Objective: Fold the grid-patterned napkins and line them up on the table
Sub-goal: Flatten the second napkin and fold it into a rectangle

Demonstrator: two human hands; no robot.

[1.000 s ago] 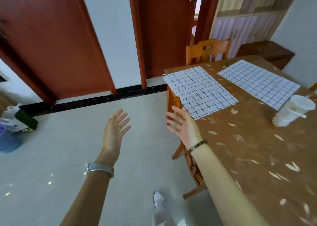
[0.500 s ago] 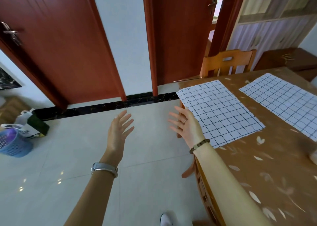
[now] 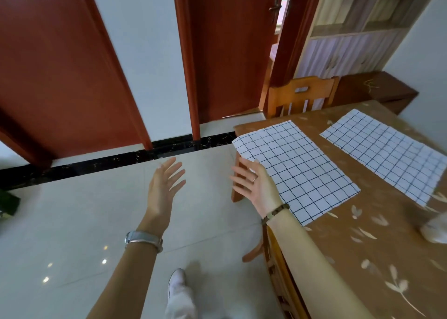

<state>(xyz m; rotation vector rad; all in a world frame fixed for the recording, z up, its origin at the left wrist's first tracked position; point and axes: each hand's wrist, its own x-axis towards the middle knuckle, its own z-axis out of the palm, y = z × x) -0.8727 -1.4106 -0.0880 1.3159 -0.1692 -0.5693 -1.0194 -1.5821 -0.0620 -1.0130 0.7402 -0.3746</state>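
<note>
left grip: open, fingers spread, holds nothing. It hangs over the floor, off the desk, palm turned in toward my other hand.
right grip: open, fingers straight and fanned, empty. It's at the desk's left edge, just beside the near napkin's left side. Touching the cloth? Can't tell, looks raised.
near napkin: flat and unfolded on the desk's far-left corner. Its left corner pokes out past the desk edge.
far napkin: flat and unfolded, right of the first, bare desk between them.
desk: brown top with leaf print, carries both napkins. Blurred white thing at the right edge, can't identify.
why napkins lie flat: my guess, spread open so each can be folded edge to edge on the desk.
why grips are open: my guess, I stand side-on to the desk with both hands ready to take the near napkin's left corners.
step: approach. No fold begun, nothing lined up.
next: needs my left grip over the desk, then a pinch on each near corner.
risk: the overhanging corner could drag the cloth off the edge if pulled my way.
rest: chair at the desk's far end, red doors behind, my shoe on the floor.
</note>
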